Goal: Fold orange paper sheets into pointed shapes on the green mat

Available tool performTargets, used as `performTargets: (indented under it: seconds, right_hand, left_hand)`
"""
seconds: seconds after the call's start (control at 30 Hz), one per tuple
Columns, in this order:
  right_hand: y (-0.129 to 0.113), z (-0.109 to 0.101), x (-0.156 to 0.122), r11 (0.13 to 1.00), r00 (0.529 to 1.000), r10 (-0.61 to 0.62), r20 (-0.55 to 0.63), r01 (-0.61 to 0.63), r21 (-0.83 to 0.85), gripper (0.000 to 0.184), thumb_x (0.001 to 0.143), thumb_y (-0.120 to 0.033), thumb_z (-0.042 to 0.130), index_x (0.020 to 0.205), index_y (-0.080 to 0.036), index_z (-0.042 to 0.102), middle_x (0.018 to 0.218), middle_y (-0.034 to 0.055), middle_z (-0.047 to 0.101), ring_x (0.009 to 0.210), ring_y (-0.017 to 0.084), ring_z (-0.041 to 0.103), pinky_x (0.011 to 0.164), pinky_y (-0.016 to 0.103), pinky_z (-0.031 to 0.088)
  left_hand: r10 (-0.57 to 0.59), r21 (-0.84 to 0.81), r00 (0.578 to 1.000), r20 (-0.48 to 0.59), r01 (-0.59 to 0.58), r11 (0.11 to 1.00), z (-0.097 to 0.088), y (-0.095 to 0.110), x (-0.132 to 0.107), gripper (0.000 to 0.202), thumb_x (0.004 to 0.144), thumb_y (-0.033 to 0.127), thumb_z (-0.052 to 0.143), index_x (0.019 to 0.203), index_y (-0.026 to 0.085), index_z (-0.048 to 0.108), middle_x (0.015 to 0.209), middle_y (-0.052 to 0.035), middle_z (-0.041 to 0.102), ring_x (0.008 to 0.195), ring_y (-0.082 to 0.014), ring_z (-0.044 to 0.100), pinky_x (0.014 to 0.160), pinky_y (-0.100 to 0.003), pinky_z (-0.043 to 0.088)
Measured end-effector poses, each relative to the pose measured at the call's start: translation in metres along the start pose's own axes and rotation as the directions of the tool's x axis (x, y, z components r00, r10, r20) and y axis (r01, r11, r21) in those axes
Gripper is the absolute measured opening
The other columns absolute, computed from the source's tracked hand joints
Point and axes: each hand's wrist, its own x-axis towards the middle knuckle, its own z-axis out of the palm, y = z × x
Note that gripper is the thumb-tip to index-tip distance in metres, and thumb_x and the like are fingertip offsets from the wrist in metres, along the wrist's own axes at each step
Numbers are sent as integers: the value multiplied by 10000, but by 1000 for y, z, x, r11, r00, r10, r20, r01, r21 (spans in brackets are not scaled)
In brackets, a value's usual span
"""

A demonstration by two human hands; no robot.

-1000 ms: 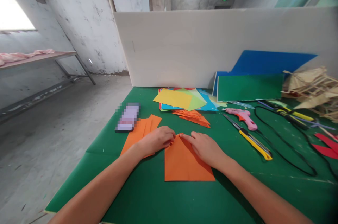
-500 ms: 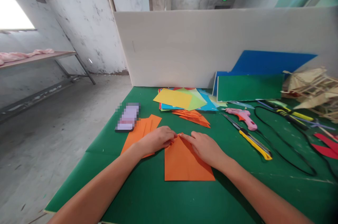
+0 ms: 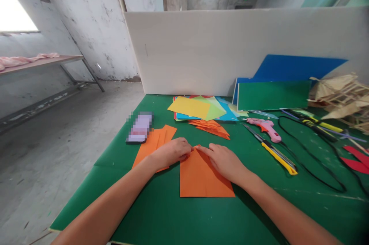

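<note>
An orange sheet of paper (image 3: 205, 179) lies on the green tabletop in front of me, its far edge folded in toward a point. My left hand (image 3: 175, 150) is closed, fingertips pinching the paper at its far left edge. With the index finger stretched to the folded tip, my right hand (image 3: 225, 160) grips and presses the far right side; its thumb is hidden. Other folded orange paper pieces (image 3: 144, 152) lie partly beneath my left hand and wrist. Just beyond both hands sits a fanned stack of folded orange paper (image 3: 210, 127).
Coloured paper sheets (image 3: 190, 107) are piled at the back. A blurred phone (image 3: 140, 127) lies at left. To the right are a utility knife (image 3: 278, 156), a pink glue gun (image 3: 266, 127) with a black cord, and red strips (image 3: 356, 164). A white board (image 3: 187, 52) stands behind.
</note>
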Motion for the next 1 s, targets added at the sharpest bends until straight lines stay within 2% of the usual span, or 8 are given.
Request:
performTargets:
  seconds: [0.2, 0.37, 0.53, 0.73, 1.0]
  right_hand:
    - [-1, 1, -1, 1000, 1000, -1, -12, 1, 13, 485, 915, -95, 381, 1355, -291, 434, 845, 30, 538, 750, 172, 518, 613, 266, 305]
    - [-1, 4, -2, 999, 997, 6, -73, -2, 52, 477, 942, -101, 316, 1402, -223, 354, 977, 64, 579, 851, 189, 551, 694, 282, 358]
    - [-1, 2, -1, 1000, 1000, -13, 2, 13, -20, 597, 887, -63, 385, 1436, -285, 309, 880, 38, 538, 759, 177, 528, 615, 271, 311]
    - [-1, 0, 0, 999, 1000, -7, 19, 7, -40, 578, 897, -76, 386, 1423, -306, 331, 870, 37, 513, 726, 161, 498, 584, 266, 265]
    - [-2, -2, 1, 1000, 999, 0, 37, 1, -30, 580, 892, -73, 373, 1425, -298, 333, 879, 42, 515, 737, 172, 507, 588, 273, 284]
  left_hand:
    - [4, 23, 1000, 30, -5, 1000, -2, 2, 2, 278, 772, -78, 476, 650, 171, 494, 741, -6, 638, 822, -150, 547, 715, -235, 448]
    - [6, 28, 1000, 30, -7, 1000, -2, 2, 2, 281, 771, -75, 495, 635, 171, 484, 721, -7, 624, 809, -149, 538, 714, -235, 445]
    - [19, 29, 1000, -8, -19, 999, 0, 1, 2, 230, 798, -27, 509, 690, 176, 527, 769, -16, 632, 855, -155, 550, 726, -240, 448]
    - [15, 21, 1000, 1, -15, 1000, 0, 1, 2, 213, 811, -5, 504, 707, 175, 549, 772, -22, 643, 842, -156, 562, 734, -252, 455]
    - [-1, 15, 1000, 4, 1, 1000, -1, 2, 2, 192, 831, 25, 499, 736, 178, 565, 820, -33, 658, 870, -164, 577, 768, -275, 464]
